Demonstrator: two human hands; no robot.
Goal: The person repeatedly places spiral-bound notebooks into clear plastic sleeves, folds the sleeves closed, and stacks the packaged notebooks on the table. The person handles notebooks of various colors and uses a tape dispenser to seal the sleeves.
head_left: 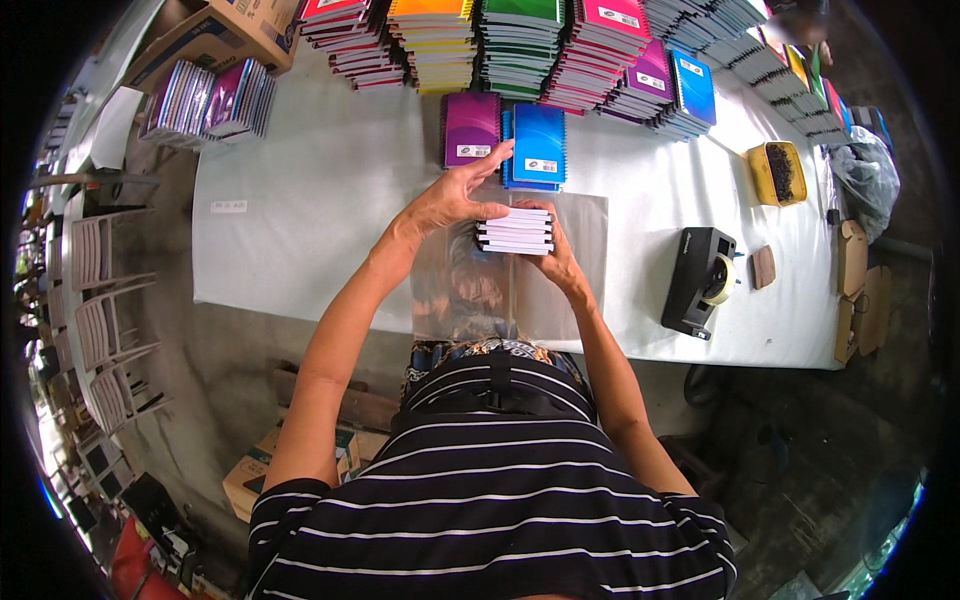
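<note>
A small stack of spiral notebooks, page edges toward me, stands above clear plastic sheeting at the table's near edge. Around its right side wraps my right hand, gripping it. My left hand is open: its thumb lies by the stack's upper left corner, and its fingers stretch toward the blue notebooks. The blue spiral notebooks lie just beyond, one partly over another. To their left is a purple spiral notebook. Whether the left fingertips touch the blue covers, I cannot tell.
Tall notebook piles in several colours, including a green one, line the table's far side. Wrapped bundles sit at far left beside a cardboard box. Rightward are a black tape dispenser, a wooden block and a yellow tub.
</note>
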